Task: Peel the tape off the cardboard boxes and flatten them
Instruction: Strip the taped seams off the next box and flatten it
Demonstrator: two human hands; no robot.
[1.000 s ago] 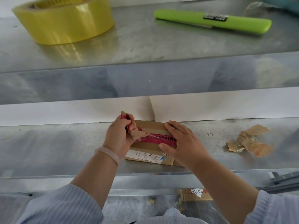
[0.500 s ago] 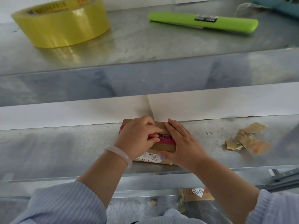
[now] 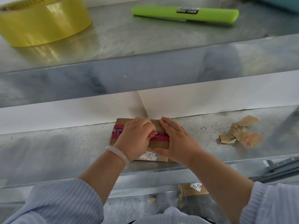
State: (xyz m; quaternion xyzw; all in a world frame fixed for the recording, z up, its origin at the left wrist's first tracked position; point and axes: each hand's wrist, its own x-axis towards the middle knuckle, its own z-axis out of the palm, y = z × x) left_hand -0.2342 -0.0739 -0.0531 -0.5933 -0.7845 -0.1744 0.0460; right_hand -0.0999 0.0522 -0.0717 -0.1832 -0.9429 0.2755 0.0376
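Head view: a small cardboard box [image 3: 120, 122] lies closed on the metal bench [image 3: 64, 151], its contents hidden. The left hand [image 3: 135, 139], fingers curled, pinches the red tape [image 3: 116, 134] across the top. The right hand [image 3: 177, 139] presses flat, fingers together, on the box's right end. The hands hide most of the tape's lettering. A teal basket [image 3: 284, 3] is cut off at top right.

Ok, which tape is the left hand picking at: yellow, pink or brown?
The pink printed strip across the cardboard box, pinched by the left hand. The yellow roll sits on the upper shelf; the brown scraps lie loose to the right.
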